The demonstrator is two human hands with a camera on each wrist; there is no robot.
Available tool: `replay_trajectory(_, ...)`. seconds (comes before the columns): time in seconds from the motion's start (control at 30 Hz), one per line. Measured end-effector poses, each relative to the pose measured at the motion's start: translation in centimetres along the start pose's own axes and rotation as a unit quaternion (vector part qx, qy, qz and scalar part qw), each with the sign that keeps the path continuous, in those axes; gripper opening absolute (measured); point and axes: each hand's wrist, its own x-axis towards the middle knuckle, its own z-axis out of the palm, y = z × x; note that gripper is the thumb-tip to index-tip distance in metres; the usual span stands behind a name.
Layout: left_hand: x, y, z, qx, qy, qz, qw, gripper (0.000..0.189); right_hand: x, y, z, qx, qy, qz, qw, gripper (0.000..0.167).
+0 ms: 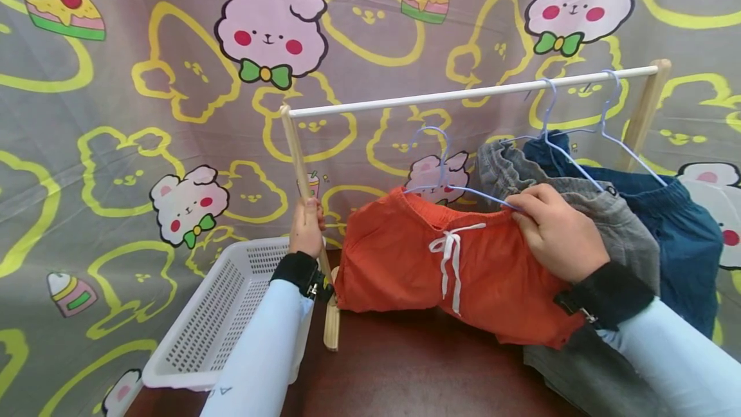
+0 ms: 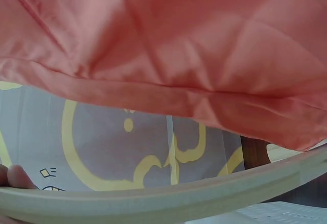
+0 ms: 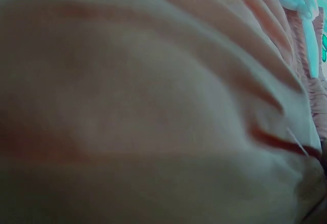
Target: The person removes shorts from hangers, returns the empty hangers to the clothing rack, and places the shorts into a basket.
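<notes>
Orange shorts [image 1: 393, 262] with a white drawstring hang on a lilac wire hanger [image 1: 442, 166], whose hook stands in front of and below the white rail [image 1: 463, 94]. At the waistband's right end, my right hand [image 1: 561, 233] pinches the shorts together with the hanger. My left hand [image 1: 305, 227] grips the left wooden post [image 1: 296, 153] of the clothes rack. In the left wrist view the shorts' hem [image 2: 153, 94] hangs above the post [image 2: 153, 203], with a fingertip [image 2: 19, 177] at its left. Blurred orange cloth [image 3: 153, 81] fills most of the right wrist view.
Grey trousers [image 1: 631, 243] and blue shorts [image 1: 689, 217] hang from the rail at the right on similar hangers. A white perforated basket [image 1: 197, 314] stands left of the rack on the dark red-brown table [image 1: 417, 372]. Behind is a patterned curtain [image 1: 370, 37].
</notes>
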Motion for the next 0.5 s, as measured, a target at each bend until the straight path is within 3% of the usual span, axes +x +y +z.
replay_trajectory(0.5,-0.1,-0.3,0.1,-0.001,0.001,0.001,1.0000,0.046,-1.3,-0.1,1.6,0.036,-0.018,-0.037,0.9985,0.022)
